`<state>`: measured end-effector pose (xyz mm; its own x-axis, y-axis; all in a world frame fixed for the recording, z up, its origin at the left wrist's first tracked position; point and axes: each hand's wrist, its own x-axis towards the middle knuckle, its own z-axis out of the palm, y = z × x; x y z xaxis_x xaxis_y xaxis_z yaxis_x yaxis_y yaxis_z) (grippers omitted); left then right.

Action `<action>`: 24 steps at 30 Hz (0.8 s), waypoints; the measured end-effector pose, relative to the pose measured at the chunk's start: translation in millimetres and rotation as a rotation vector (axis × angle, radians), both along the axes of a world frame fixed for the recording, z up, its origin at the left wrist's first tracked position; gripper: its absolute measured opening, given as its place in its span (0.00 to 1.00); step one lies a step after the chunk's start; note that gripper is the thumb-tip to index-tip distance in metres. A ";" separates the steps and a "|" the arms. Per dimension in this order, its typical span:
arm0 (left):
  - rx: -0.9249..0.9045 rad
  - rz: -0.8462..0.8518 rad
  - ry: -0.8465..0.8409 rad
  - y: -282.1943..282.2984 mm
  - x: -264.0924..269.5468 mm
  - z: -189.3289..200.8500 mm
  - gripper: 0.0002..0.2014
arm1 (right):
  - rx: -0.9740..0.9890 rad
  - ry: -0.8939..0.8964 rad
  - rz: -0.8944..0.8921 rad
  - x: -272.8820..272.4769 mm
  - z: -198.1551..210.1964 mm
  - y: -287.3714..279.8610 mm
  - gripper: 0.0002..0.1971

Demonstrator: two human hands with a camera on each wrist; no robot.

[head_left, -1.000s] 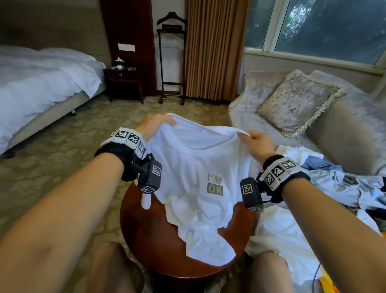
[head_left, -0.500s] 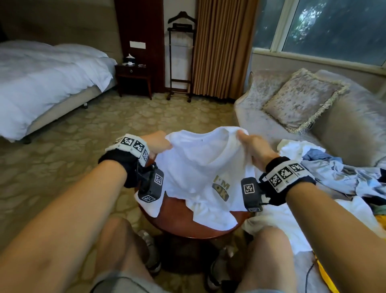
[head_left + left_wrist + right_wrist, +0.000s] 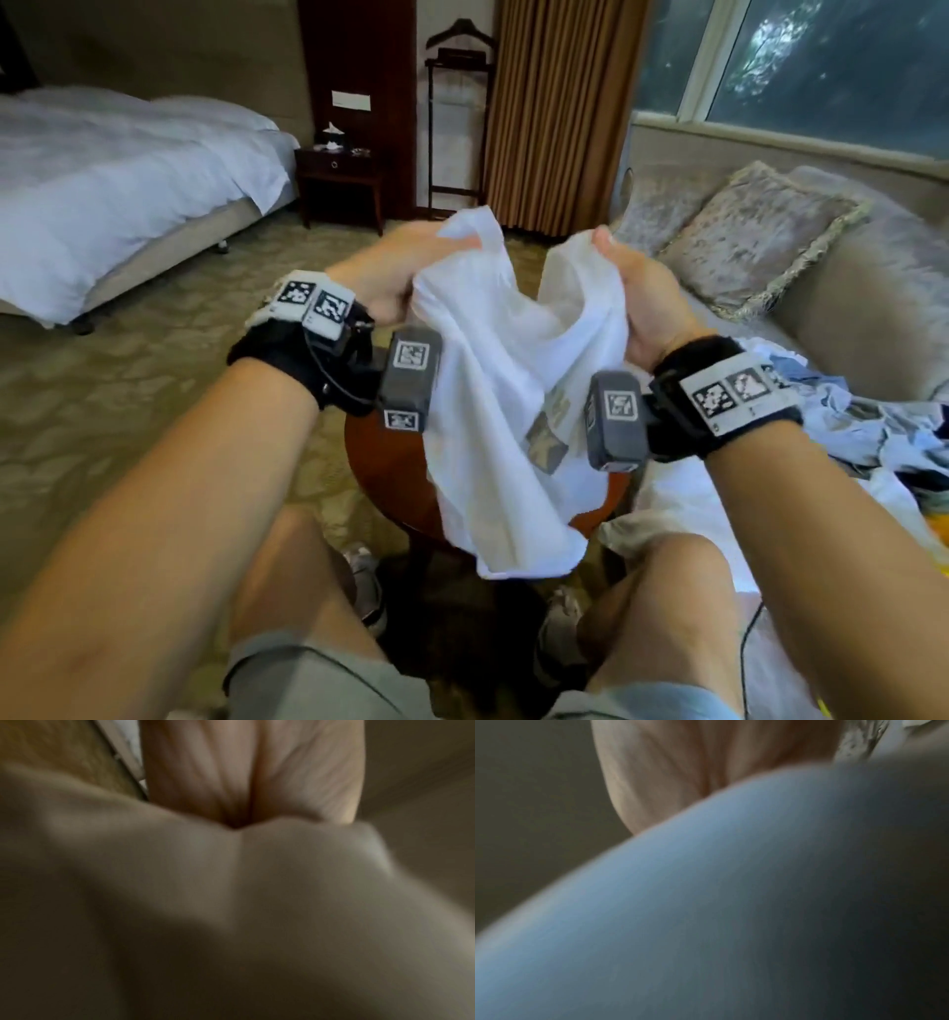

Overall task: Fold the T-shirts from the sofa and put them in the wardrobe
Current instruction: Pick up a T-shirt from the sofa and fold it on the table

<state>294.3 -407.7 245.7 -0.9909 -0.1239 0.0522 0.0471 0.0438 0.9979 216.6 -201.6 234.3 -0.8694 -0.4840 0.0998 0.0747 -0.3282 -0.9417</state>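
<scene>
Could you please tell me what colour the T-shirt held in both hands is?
The T-shirt is white with a grey-gold print; the head view shows it best.

Head cam sits on my head, looks fwd and down over both forearms, wide angle; takes in my left hand (image 3: 390, 267), right hand (image 3: 642, 303), the white T-shirt (image 3: 493, 401) between them, round worktop (image 3: 390, 478), sofa (image 3: 847, 308), bed (image 3: 102, 195). Left wrist cam looks along my palm (image 3: 252, 770), v. close, blurred, cloth fills most of the frame. Right wrist cam same, palm (image 3: 680, 770) up top. All three share the T-shirt and a hand.
</scene>
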 end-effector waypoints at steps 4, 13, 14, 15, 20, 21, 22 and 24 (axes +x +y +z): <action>-0.396 0.267 -0.023 -23.9 -20.7 -3.8 0.08 | 0.348 0.302 -0.428 -34.7 -4.5 7.7 0.14; -1.108 0.270 -0.460 -81.3 -72.9 -96.5 0.17 | 1.182 0.304 -0.374 -112.0 -102.3 26.0 0.10; -1.146 0.274 -0.494 -83.9 -79.3 -101.3 0.15 | 1.227 0.309 -0.379 -120.1 -110.2 23.4 0.11; -1.177 0.270 -0.521 -87.4 -85.8 -107.4 0.14 | 1.284 0.323 -0.404 -127.7 -117.1 21.4 0.11; -1.304 0.382 -0.585 -110.0 -129.6 -137.9 0.21 | 1.530 0.400 -0.541 -165.6 -140.5 10.3 0.24; -1.295 0.417 -0.588 -112.5 -139.6 -141.6 0.21 | 1.523 0.359 -0.522 -175.7 -146.3 6.4 0.26; -1.264 0.446 -0.593 -114.7 -150.2 -145.0 0.21 | 1.526 0.317 -0.515 -187.4 -151.6 1.8 0.27; -1.157 0.498 -0.615 -118.2 -172.0 -150.1 0.22 | 1.547 0.281 -0.491 -209.8 -155.9 -8.1 0.24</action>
